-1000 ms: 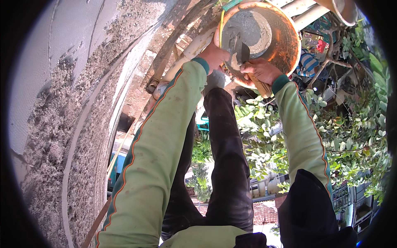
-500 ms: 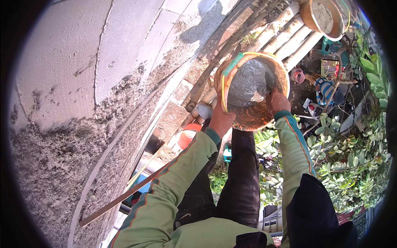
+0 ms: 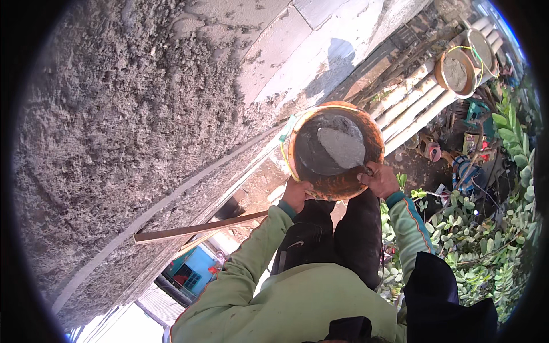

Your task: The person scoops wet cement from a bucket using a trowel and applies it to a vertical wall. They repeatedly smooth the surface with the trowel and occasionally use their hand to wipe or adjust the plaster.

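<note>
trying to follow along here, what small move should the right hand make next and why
Probably lift the trowel level and clear of the bucket: the right hand holds it above the grey mix, it looks coated with that mix, and the left hand grips the bucket's edge, which should steady it.

Impossible to see the handle of the trowel (image 3: pixel 342 147), covered by the right hand (image 3: pixel 380 180) at the lower right of the orange bucket (image 3: pixel 373 137). Cannot make out the left hand's (image 3: pixel 296 194) fingers under the bucket's rim, the bucket's bottom beneath the grey mix (image 3: pixel 311 154), or feet behind the bucket. Too small to identify: scattered clutter (image 3: pixel 464 171) right of the bucket.
</note>
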Motion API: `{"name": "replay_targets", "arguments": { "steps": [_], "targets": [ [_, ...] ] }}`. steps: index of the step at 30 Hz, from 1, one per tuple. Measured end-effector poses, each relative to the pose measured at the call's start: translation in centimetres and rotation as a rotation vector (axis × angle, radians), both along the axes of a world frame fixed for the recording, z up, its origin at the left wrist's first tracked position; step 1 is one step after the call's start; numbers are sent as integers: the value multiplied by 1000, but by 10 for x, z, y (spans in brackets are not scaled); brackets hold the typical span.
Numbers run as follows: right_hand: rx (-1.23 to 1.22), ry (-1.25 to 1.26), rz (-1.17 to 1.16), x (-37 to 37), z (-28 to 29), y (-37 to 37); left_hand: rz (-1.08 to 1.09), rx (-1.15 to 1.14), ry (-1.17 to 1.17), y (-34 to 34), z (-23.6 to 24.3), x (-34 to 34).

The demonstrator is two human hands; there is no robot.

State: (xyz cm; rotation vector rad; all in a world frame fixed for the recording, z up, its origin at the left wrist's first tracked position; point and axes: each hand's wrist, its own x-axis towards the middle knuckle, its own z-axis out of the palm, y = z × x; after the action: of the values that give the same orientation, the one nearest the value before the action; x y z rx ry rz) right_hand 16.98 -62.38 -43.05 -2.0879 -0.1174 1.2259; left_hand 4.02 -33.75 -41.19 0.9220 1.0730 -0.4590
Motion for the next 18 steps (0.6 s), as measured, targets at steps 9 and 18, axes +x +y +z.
{"name": "replay_targets", "arguments": {
  "steps": [9, 18],
  "targets": [
    [694, 457, -1019, -82, 111, -4, 198, -81, 13, 48, 16, -102],
    [283, 32, -1387, -31, 89, 188, 363, 52, 120, 67, 59, -154]
  ]
}}
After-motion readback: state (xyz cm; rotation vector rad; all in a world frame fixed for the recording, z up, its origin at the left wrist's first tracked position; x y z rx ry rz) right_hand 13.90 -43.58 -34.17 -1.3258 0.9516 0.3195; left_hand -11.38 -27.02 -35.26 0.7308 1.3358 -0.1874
